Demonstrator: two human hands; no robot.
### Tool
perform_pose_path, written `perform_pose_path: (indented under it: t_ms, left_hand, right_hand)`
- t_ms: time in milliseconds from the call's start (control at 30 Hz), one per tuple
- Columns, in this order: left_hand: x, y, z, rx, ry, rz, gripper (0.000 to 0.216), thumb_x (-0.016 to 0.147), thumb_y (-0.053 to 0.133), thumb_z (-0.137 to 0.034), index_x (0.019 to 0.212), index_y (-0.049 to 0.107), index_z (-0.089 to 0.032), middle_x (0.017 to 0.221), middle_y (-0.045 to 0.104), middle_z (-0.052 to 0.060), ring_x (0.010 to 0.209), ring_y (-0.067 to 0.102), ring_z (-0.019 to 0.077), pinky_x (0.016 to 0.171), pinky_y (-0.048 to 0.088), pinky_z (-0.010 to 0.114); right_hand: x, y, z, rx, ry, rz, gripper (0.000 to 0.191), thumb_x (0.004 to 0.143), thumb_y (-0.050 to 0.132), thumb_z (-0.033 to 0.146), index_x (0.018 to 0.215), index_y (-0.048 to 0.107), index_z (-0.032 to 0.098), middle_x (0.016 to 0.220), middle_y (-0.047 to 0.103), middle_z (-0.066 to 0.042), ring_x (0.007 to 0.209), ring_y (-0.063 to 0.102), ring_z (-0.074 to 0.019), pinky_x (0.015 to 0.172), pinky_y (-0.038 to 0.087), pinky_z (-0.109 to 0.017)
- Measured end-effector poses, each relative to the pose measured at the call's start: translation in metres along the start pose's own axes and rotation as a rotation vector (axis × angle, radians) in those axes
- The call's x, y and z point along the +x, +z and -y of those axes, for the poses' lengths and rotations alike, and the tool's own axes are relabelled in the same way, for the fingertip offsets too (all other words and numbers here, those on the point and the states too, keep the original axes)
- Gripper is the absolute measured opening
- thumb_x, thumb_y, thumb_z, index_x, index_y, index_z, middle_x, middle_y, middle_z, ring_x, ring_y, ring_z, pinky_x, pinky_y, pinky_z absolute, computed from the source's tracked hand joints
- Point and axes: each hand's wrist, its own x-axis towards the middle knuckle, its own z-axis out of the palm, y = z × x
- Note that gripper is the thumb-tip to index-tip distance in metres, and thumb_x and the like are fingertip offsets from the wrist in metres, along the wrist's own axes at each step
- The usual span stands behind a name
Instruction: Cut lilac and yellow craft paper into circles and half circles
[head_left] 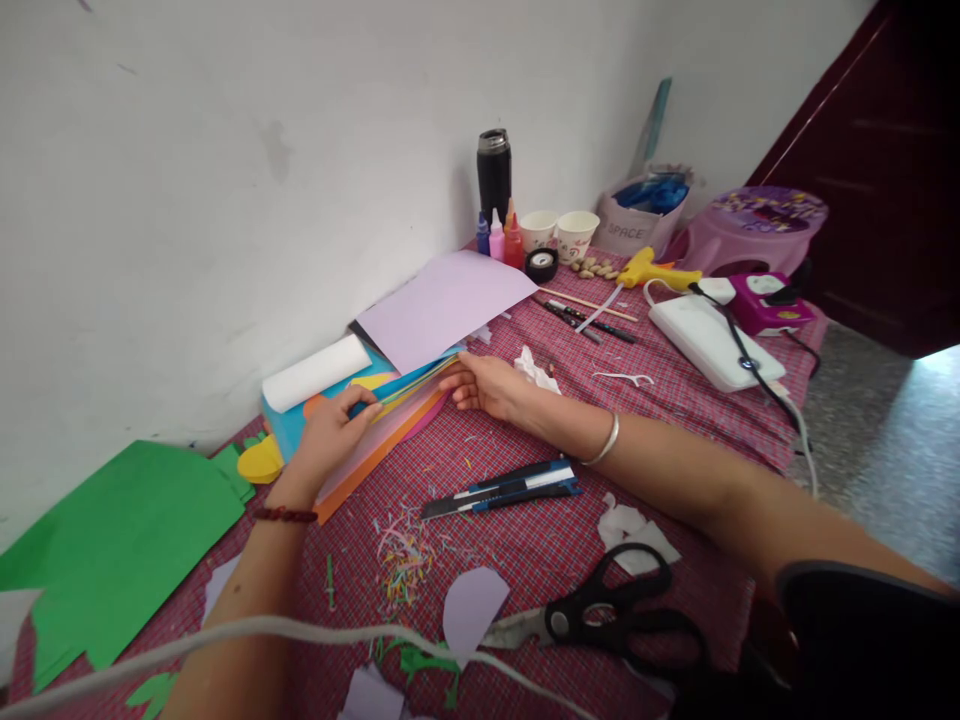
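Note:
A stack of coloured paper sheets [390,425] lies near the wall on the red checked cloth [525,540]. My left hand [330,435] rests on the stack, fingers curled and pinching the edges of several sheets. My right hand [487,385] grips the far corner of the same stack, fingers tucked between sheets. A lilac sheet [442,305] lies lifted on top of the stack. A white paper roll [315,372] lies beside it by the wall.
Utility knives [502,488] and black scissors [607,615] lie near me among paper scraps. Green paper [120,545] sits at the left. Farther back stand a black flask [494,175], paint bottles [499,238], paper cups [559,233], a yellow glue gun [652,270] and a white device [705,340] with cables.

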Motion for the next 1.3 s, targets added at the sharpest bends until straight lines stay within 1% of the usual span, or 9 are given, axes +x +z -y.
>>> perform_pose_path:
  t_ms: [233, 433, 533, 633, 767, 900, 1100, 1200, 1300]
  left_hand:
    - [-0.001, 0.001, -0.002, 0.03, 0.0, 0.017, 0.021, 0.084, 0.049, -0.04, 0.08, 0.058, -0.021, 0.077, 0.062, 0.0, 0.072, 0.056, 0.0177, 0.07, 0.041, 0.03]
    - [-0.004, 0.002, -0.005, 0.063, -0.017, 0.028, 0.021, 0.082, 0.053, -0.042, 0.082, 0.059, -0.022, 0.082, 0.064, 0.0, 0.077, 0.057, 0.0193, 0.072, 0.042, 0.031]
    - [-0.007, 0.005, -0.011, 0.127, -0.01, -0.012, 0.021, 0.079, 0.058, -0.041, 0.087, 0.056, -0.022, 0.086, 0.063, 0.002, 0.079, 0.057, 0.0202, 0.073, 0.043, 0.032]
    - [-0.009, 0.011, -0.024, 0.173, 0.076, -0.097, 0.019, 0.08, 0.059, -0.037, 0.078, 0.048, -0.021, 0.092, 0.061, 0.005, 0.087, 0.057, 0.0219, 0.078, 0.044, 0.035]
    - [0.0, 0.023, -0.047, 0.233, 0.131, -0.198, 0.029, 0.079, 0.06, -0.033, 0.068, 0.036, -0.023, 0.107, 0.057, 0.01, 0.102, 0.053, 0.0252, 0.085, 0.042, 0.039]
    - [0.014, 0.035, -0.054, 0.291, 0.115, -0.161, 0.029, 0.078, 0.062, -0.03, 0.067, 0.035, -0.023, 0.099, 0.058, 0.009, 0.094, 0.053, 0.0253, 0.081, 0.042, 0.04]
    - [0.025, 0.041, -0.042, 0.092, 0.139, -0.126, 0.031, 0.082, 0.057, -0.034, 0.065, 0.034, -0.023, 0.09, 0.057, 0.006, 0.086, 0.053, 0.0202, 0.074, 0.043, 0.034]
    - [0.026, 0.044, -0.049, 0.174, 0.113, -0.139, 0.025, 0.082, 0.056, -0.029, 0.066, 0.037, -0.022, 0.082, 0.055, 0.005, 0.079, 0.053, 0.0198, 0.071, 0.042, 0.034]
    - [0.026, 0.049, -0.059, 0.292, 0.116, -0.228, 0.009, 0.083, 0.052, -0.02, 0.076, 0.046, -0.021, 0.083, 0.058, 0.006, 0.081, 0.054, 0.0223, 0.072, 0.043, 0.037]
  right_hand:
    - [0.005, 0.001, 0.003, -0.051, 0.043, -0.041, 0.023, 0.096, 0.037, 0.019, 0.082, 0.054, 0.013, 0.055, 0.062, 0.0, 0.041, 0.052, -0.0057, 0.044, 0.046, -0.016]
    - [0.012, 0.002, 0.0, -0.111, 0.039, -0.028, 0.014, 0.092, 0.043, 0.013, 0.086, 0.056, 0.013, 0.054, 0.062, 0.002, 0.042, 0.054, -0.0052, 0.045, 0.048, -0.015]
    - [0.012, 0.006, 0.0, -0.163, 0.062, -0.009, 0.011, 0.09, 0.047, 0.014, 0.088, 0.058, 0.014, 0.054, 0.063, 0.002, 0.041, 0.054, -0.0056, 0.045, 0.049, -0.016]
    - [0.012, 0.012, 0.0, -0.228, 0.088, 0.002, 0.013, 0.089, 0.047, 0.013, 0.085, 0.059, 0.012, 0.052, 0.062, 0.001, 0.041, 0.054, -0.0068, 0.043, 0.048, -0.017]
    - [0.012, 0.016, 0.0, -0.297, 0.062, -0.006, 0.014, 0.086, 0.047, 0.01, 0.083, 0.061, 0.012, 0.046, 0.058, 0.003, 0.034, 0.046, -0.0048, 0.039, 0.044, -0.016]
    - [0.013, 0.015, -0.003, -0.33, 0.033, -0.036, 0.015, 0.084, 0.047, 0.008, 0.077, 0.059, 0.012, 0.044, 0.055, 0.005, 0.031, 0.04, -0.0029, 0.037, 0.041, -0.015]
    - [0.014, 0.015, -0.004, -0.344, 0.012, -0.044, 0.017, 0.083, 0.049, 0.008, 0.069, 0.055, 0.013, 0.044, 0.054, 0.004, 0.031, 0.041, -0.0036, 0.034, 0.039, -0.015]
    - [0.014, 0.015, -0.005, -0.354, -0.009, -0.037, 0.019, 0.084, 0.049, 0.009, 0.067, 0.054, 0.014, 0.044, 0.054, 0.004, 0.03, 0.041, -0.0034, 0.033, 0.039, -0.015]
    - [0.014, 0.014, -0.007, -0.367, -0.03, -0.035, 0.019, 0.085, 0.05, 0.009, 0.067, 0.054, 0.014, 0.043, 0.053, 0.005, 0.03, 0.041, -0.0037, 0.032, 0.039, -0.014]
